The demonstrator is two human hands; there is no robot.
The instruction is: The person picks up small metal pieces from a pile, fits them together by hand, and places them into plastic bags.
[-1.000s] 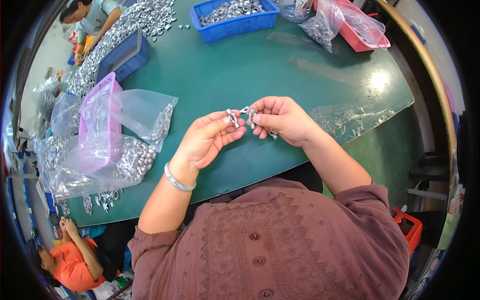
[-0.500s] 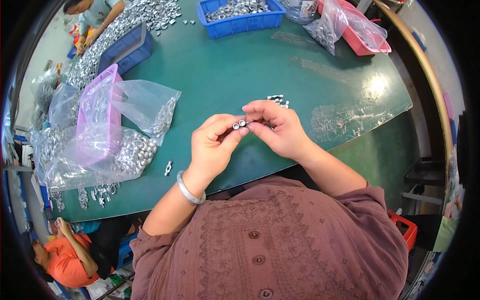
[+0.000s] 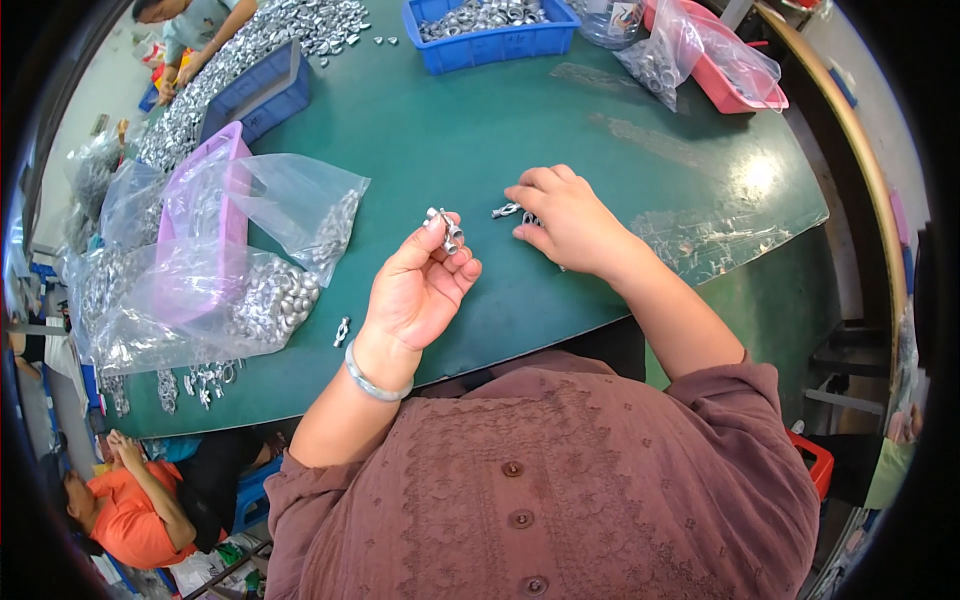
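Observation:
My left hand [image 3: 420,295] is raised over the near part of the table, palm up. Thumb and fingertips pinch a few small silver metal fittings [image 3: 447,232] with round cup-like ends. To its right, my right hand [image 3: 570,222] reaches palm down over a small group of similar silver fittings [image 3: 505,210] on the green table [image 3: 470,130]. Its thumb and fingers are apart, with fittings showing between them; the palm hides part of the group. One single fitting [image 3: 342,331] lies on the table left of my left wrist.
Clear plastic bags of silver parts [image 3: 270,305] surround a purple basket [image 3: 235,205] at left. Blue bins [image 3: 490,48] [image 3: 262,108] and a pink basket [image 3: 735,95] stand farther back. A person [image 3: 205,30] works beside a large heap of parts; another person [image 3: 140,515] sits at lower left.
My hands, together before, have separated. The left has turned palm up with the fittings in its fingertips. My right hand has moved right, down over the group of fittings.

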